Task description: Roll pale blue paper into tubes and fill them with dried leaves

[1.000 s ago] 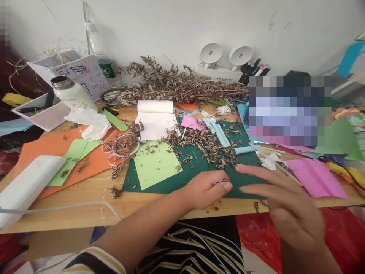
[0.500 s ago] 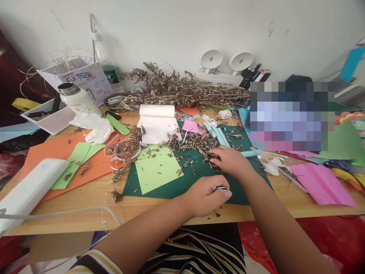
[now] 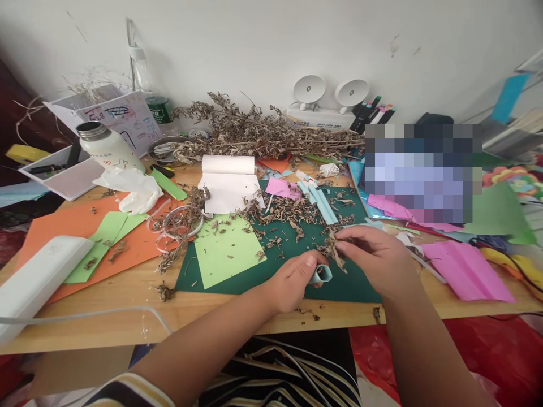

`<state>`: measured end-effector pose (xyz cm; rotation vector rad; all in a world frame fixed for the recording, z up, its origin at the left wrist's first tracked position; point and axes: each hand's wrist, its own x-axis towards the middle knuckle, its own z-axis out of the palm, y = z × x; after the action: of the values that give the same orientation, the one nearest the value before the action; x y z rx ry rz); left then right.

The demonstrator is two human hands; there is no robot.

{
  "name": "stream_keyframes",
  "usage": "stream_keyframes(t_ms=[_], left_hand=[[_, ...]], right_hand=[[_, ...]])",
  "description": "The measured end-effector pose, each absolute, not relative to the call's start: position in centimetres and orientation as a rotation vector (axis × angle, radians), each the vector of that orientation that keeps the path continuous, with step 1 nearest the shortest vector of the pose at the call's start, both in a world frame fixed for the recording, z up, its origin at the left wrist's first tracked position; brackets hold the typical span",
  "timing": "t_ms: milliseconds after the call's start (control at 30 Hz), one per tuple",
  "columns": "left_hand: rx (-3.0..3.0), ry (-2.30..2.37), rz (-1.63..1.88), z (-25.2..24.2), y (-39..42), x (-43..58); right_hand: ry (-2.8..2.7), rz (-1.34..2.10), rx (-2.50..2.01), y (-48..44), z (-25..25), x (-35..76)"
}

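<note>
Left hand (image 3: 292, 284): fingers wrapped round one light-blue paper tube (image 3: 324, 273), its open end facing up and toward the right; dark bits appear to sit inside, though the mouth is too small to be sure. Right hand (image 3: 379, 257): thumb and fingers pinching a clump of dried leaves (image 3: 337, 259), just beside the tube. Beneath both: green mat (image 3: 352, 291), strewn with crumbled leaf litter (image 3: 282, 212). Also on the mat: further light-blue paper rolls (image 3: 321, 204); light-green paper sheet (image 3: 227, 257), partly overlapping. Behind, along the wall: dried leafy branches (image 3: 254, 135), in a heap.
</note>
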<state>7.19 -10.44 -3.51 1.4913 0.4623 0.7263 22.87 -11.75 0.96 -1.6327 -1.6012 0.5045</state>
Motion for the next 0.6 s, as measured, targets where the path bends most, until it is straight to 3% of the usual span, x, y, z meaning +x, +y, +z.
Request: stream_keyframes(t_ms=[400, 600], left_hand=[[1.665, 0.463, 0.709, -3.5, -10.1, 6.9], [1.701, 0.402, 0.619, -3.5, -9.8, 6.7]], right_hand=[[-2.078, 0.039, -1.284, -14.9, 1.0, 20.9], [-2.199, 0.018, -1.238, -15.5, 0.4, 21.6]])
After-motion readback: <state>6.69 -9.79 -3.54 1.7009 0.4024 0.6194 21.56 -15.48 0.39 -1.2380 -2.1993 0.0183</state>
